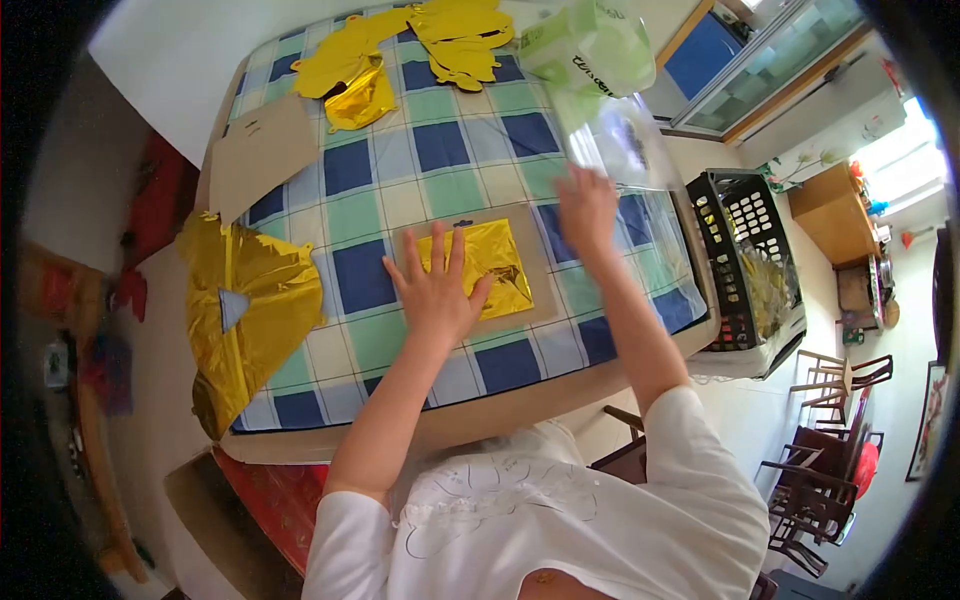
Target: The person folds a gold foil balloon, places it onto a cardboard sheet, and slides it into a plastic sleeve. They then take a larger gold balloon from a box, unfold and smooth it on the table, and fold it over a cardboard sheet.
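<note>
My left hand (440, 290) lies flat with fingers spread on a folded gold foil piece (508, 258), which looks like a flat foil balloon. Under the foil is a brown cardboard sheet (541, 270) with a small dark hanging slot at its far edge. Off to the right, my right hand (588, 215) is raised near the clear plastic bags (628, 145), its fingers smeared by motion. I cannot tell whether it holds a bag's edge. A large unfolded gold foil piece (255, 315) hangs over the table's left edge.
A checked cloth (440, 145) covers the table. Another cardboard sheet (262, 155) lies at the left, with more gold foil pieces (460, 40) at the far side. A green and white bag (590, 50) stands at the back right. Beside the table is a black crate (745, 260).
</note>
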### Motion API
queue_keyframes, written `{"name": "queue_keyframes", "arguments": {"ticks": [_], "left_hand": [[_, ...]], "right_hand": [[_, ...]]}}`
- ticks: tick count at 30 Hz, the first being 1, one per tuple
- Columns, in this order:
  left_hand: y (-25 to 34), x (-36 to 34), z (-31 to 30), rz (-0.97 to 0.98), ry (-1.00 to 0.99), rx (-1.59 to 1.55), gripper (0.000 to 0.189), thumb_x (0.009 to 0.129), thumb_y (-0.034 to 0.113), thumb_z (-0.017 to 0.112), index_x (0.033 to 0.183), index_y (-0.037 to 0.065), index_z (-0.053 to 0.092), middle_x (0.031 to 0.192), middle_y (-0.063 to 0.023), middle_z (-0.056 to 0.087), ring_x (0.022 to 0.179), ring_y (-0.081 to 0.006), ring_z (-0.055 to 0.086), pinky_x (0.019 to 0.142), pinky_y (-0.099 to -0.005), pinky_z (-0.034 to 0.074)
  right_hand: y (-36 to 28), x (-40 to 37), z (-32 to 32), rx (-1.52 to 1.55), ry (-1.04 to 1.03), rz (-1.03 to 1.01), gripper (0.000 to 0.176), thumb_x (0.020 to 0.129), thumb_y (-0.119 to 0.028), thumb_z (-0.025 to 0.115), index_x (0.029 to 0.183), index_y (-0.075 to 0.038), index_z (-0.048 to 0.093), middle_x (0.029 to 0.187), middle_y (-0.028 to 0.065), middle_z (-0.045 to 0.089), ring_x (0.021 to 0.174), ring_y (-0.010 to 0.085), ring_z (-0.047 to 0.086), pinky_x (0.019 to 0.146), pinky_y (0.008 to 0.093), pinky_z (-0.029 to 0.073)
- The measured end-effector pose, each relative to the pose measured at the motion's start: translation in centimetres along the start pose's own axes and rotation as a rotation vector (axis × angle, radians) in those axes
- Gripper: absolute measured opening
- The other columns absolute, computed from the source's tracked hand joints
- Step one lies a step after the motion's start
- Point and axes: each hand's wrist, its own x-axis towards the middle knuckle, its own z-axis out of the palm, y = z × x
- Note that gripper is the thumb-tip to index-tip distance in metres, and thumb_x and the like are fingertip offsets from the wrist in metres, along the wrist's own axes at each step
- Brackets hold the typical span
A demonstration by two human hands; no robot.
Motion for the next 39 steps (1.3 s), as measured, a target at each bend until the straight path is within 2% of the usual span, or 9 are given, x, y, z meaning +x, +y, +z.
{"name": "queue_keyframes", "arguments": {"ticks": [2, 6, 9, 21, 24, 28, 32, 36, 39], "left_hand": [[-0.1, 0.0, -0.1, 0.004, -0.006, -0.013, 0.073, 0.089, 0.055, 0.046, 0.148, 0.018, 0.026, 0.157, -0.0060, 0.014, 0.143, -0.0404, 0.006, 0.107, -0.0685, 0.004], [-0.1, 0.1, -0.2, 0.016, 0.013, -0.025, 0.073, 0.089, 0.054, 0.046, 0.148, 0.017, 0.026, 0.156, -0.0072, 0.014, 0.143, -0.0407, 0.006, 0.107, -0.0688, 0.005], [-0.3, -0.3, 0.1, 0.017, 0.041, -0.027, 0.073, 0.089, 0.054, 0.046, 0.148, 0.017, 0.026, 0.156, -0.0078, 0.015, 0.142, -0.0408, 0.007, 0.107, -0.0692, 0.006], [-0.1, 0.0, 0.2, 0.014, 0.041, 0.010, 0.073, 0.089, 0.056, 0.046, 0.148, 0.017, 0.026, 0.156, -0.0063, 0.016, 0.143, -0.0388, 0.008, 0.108, -0.0680, 0.007], [-0.1, -0.1, 0.3, 0.011, 0.031, 0.026, 0.074, 0.089, 0.056, 0.044, 0.148, 0.017, 0.024, 0.156, -0.0065, 0.016, 0.143, -0.0389, 0.007, 0.108, -0.0673, 0.006], [0.1, 0.1, -0.1, 0.004, -0.012, 0.033, 0.074, 0.090, 0.057, 0.043, 0.149, 0.017, 0.023, 0.156, -0.0068, 0.015, 0.143, -0.0394, 0.006, 0.109, -0.0666, 0.006], [-0.1, 0.0, -0.1, 0.004, -0.007, 0.022, 0.074, 0.090, 0.057, 0.043, 0.149, 0.018, 0.023, 0.157, -0.0068, 0.014, 0.143, -0.0394, 0.006, 0.109, -0.0664, 0.005], [0.0, 0.0, -0.4, -0.008, -0.023, 0.021, 0.074, 0.090, 0.057, 0.043, 0.149, 0.018, 0.023, 0.157, -0.0061, 0.013, 0.143, -0.0385, 0.006, 0.109, -0.0657, 0.004], [0.1, 0.1, -0.1, -0.006, -0.018, 0.011, 0.074, 0.089, 0.057, 0.043, 0.149, 0.019, 0.023, 0.157, -0.0054, 0.012, 0.143, -0.0379, 0.006, 0.109, -0.0656, 0.004]], "right_hand": [[5.3, 3.7, 0.0, -0.174, 0.160, 0.128, 0.033, 0.084, -0.035, 0.063, 0.106, -0.011, 0.062, 0.102, 0.0140, 0.062, 0.098, 0.0326, 0.056, 0.080, 0.0448, 0.045], [12.2, 6.5, 0.5, -0.185, -0.135, 0.415, 0.039, 0.078, -0.040, 0.069, 0.102, -0.010, 0.064, 0.104, 0.0121, 0.064, 0.101, 0.0314, 0.059, 0.086, 0.0428, 0.046], [16.1, 7.9, 2.2, 0.291, -0.337, 0.530, 0.045, 0.075, -0.041, 0.071, 0.105, -0.009, 0.062, 0.105, 0.0115, 0.064, 0.100, 0.0270, 0.060, 0.087, 0.0407, 0.046], [10.9, 4.4, -6.1, -0.313, -0.450, 0.136, 0.046, 0.062, -0.032, 0.081, 0.097, -0.009, 0.061, 0.095, 0.0124, 0.064, 0.091, 0.0288, 0.061, 0.077, 0.0375, 0.048], [14.4, 5.3, -6.9, -0.200, -0.576, 0.220, 0.039, 0.067, -0.030, 0.077, 0.096, -0.009, 0.062, 0.093, 0.0143, 0.064, 0.090, 0.0293, 0.062, 0.076, 0.0379, 0.049], [13.4, 7.5, -3.4, 0.098, -0.276, 0.360, 0.031, 0.077, -0.034, 0.068, 0.092, -0.007, 0.065, 0.096, 0.0163, 0.066, 0.091, 0.0328, 0.062, 0.080, 0.0408, 0.049], [17.6, 7.1, 2.8, 0.259, -0.275, 0.362, 0.040, 0.079, -0.041, 0.070, 0.092, -0.003, 0.065, 0.078, 0.0095, 0.066, 0.071, 0.0221, 0.062, 0.069, 0.0357, 0.050], [16.2, 8.1, 0.7, 0.316, -0.450, 0.452, 0.041, 0.076, -0.033, 0.073, 0.108, -0.010, 0.063, 0.099, 0.0120, 0.066, 0.089, 0.0257, 0.063, 0.079, 0.0379, 0.049], [12.9, 6.5, -1.2, 0.072, -0.234, 0.196, 0.056, 0.071, -0.024, 0.076, 0.122, -0.014, 0.055, 0.123, 0.0148, 0.057, 0.112, 0.0310, 0.054, 0.095, 0.0407, 0.043]]}}
